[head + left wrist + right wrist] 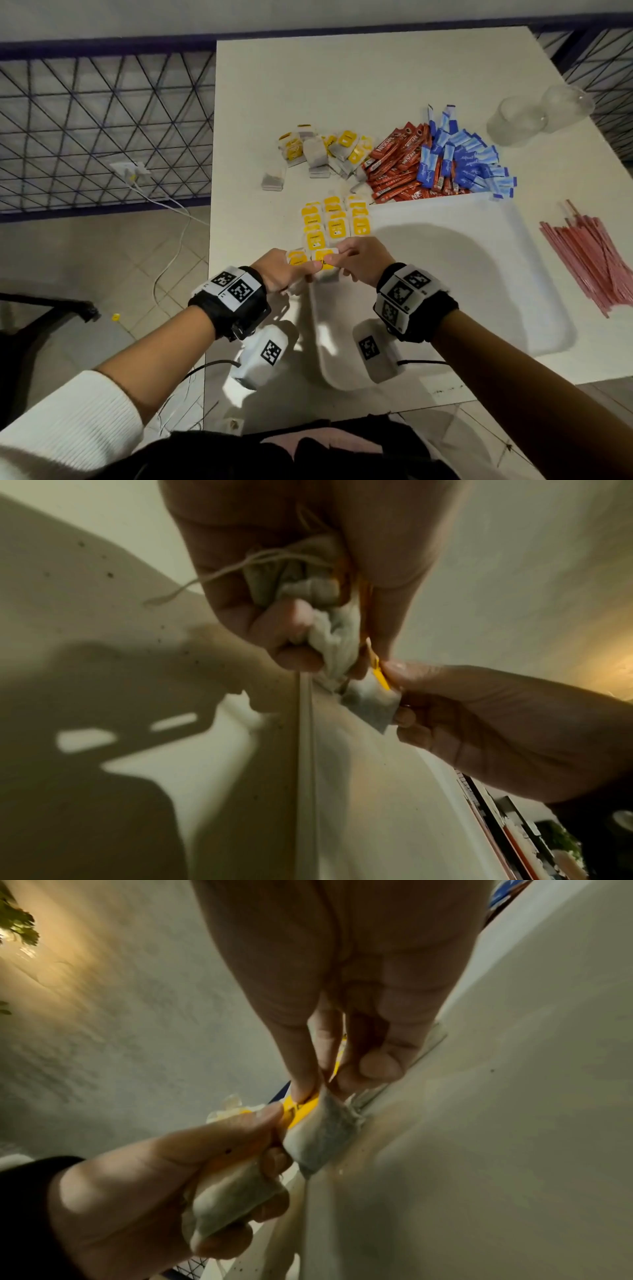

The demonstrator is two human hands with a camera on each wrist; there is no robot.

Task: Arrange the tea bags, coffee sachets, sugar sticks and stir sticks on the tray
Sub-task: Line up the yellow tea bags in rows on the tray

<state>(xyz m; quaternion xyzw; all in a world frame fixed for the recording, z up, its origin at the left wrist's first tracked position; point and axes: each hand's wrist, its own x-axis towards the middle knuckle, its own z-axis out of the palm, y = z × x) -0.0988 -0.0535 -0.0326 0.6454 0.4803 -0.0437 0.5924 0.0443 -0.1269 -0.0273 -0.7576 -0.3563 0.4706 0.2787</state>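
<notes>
Both hands meet over the near left rim of the white tray (548, 274). My left hand (308, 270) grips a bunch of crumpled tea bags (325, 620) with loose strings. My right hand (337, 262) pinches one tea bag (325, 1134) by its yellow tag (301, 1107), close against the left thumb. Rows of yellow-tagged tea bags (330, 226) lie just beyond the hands along the tray's left edge. Farther back lie a loose tea bag pile (322, 150), red coffee sachets (394, 164) and blue sugar sticks (462, 157). Pink stir sticks (589, 260) lie right of the tray.
Two clear plastic cups (534, 116) stand at the table's far right. The table's left edge (210, 240) drops to a tiled floor with a cable. A wire fence (102, 120) runs behind it. The tray's rim (304, 750) passes just under the left hand.
</notes>
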